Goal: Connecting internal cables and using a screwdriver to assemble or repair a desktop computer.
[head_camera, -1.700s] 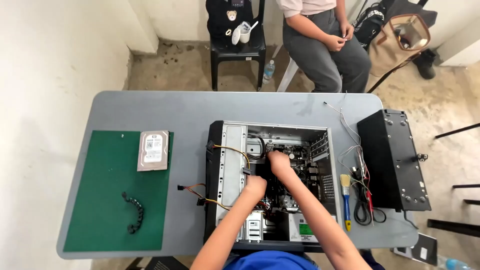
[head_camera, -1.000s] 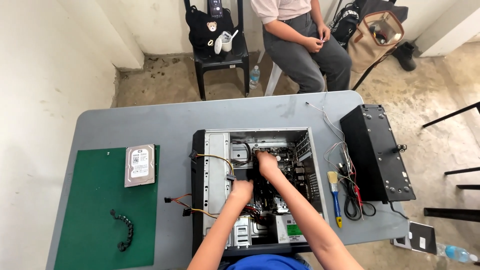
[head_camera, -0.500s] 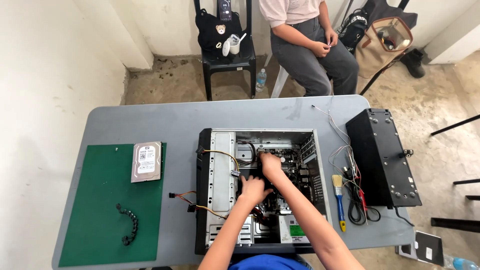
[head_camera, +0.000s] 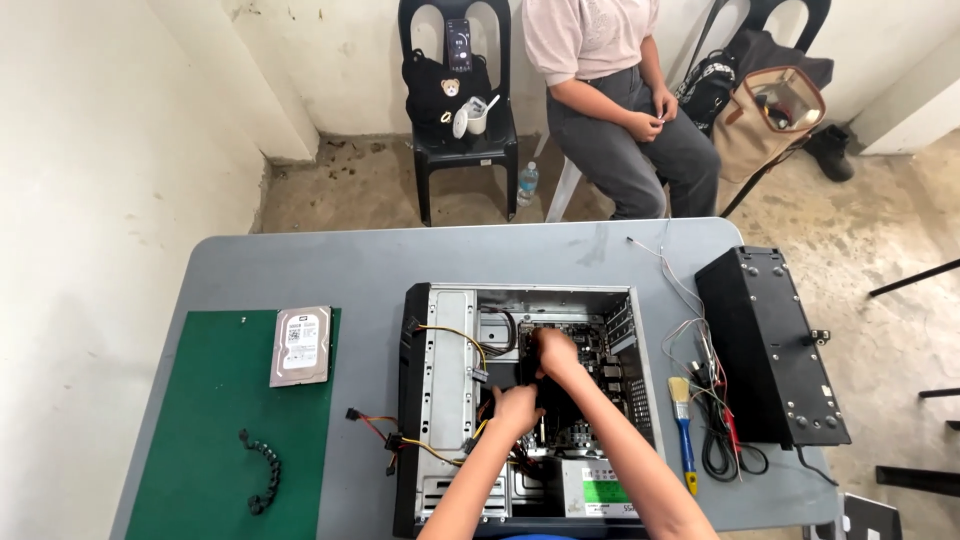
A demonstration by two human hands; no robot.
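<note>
Both hands deep inside an open computer case lying on its side on the grey worktop. Right hand farther in, over the motherboard, fingers curled around a dark component. Left hand just nearer, against the same dark part, fingers bent onto it; cannot tell how firmly either hand grips. Yellow and black cables running just left of the left-hand fingers, more of them spilling out of the case as a loose connector bundle. Power supply close below the forearms. Well to the left of the fingers, a green mat carrying a hard drive and a small black chain-like strip. To the right of the fingers, a blue-handled brush, tangled wires and a removed black side panel. Beyond the worktop, a seated person on a chair, and a black chair holding a dark bag.
</note>
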